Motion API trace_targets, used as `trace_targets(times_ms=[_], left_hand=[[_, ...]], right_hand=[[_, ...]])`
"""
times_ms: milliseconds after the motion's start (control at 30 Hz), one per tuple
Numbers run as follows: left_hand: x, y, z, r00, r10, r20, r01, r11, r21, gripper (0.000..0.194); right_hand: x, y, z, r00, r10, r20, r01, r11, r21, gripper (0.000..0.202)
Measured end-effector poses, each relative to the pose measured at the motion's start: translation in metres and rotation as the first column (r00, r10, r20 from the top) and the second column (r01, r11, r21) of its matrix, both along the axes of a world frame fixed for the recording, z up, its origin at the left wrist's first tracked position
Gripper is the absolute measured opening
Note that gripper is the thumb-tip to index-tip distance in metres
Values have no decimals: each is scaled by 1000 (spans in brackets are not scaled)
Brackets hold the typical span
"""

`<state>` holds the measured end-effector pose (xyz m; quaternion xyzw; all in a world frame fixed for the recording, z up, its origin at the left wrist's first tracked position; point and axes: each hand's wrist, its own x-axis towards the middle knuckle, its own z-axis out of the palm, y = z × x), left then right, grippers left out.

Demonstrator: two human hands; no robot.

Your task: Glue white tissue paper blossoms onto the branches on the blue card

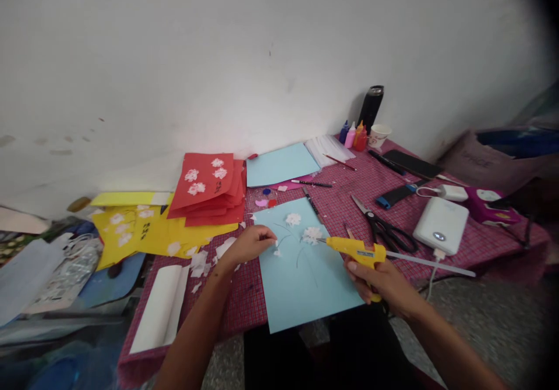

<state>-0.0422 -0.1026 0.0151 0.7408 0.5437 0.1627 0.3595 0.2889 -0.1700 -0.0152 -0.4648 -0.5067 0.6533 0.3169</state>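
My right hand (371, 276) is wrapped round the handle of a yellow hot glue gun (353, 247), a clear glue stick (430, 263) jutting from its back. The gun's nozzle points left, at the edge of a white paper flower (312, 236) on the light blue sheet (314, 291). Above the sheet's left side, my left hand (253, 244) has its fingers pinched together at a small white paper petal (277, 250). A second white flower (293, 219) sits higher on the sheet, where thin dark stem lines are drawn.
Red sheets with flowers (205, 186) and yellow sheets (152, 233) lie left, near white paper scraps (200, 263) and a folded white paper (159, 305). Scissors (384, 227), a white power bank (441, 227) and a phone (413, 164) lie right. Paint bottles (350, 135) and a black flask (371, 107) stand behind.
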Motion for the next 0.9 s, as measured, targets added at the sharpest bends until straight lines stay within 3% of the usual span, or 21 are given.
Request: trace_targets(times_ms=[900], left_hand=[[-1, 9, -13, 988, -144, -47, 142, 989, -39, 19]], right_hand=[[-2, 1, -2, 999, 2, 51, -3, 1000, 7, 37]])
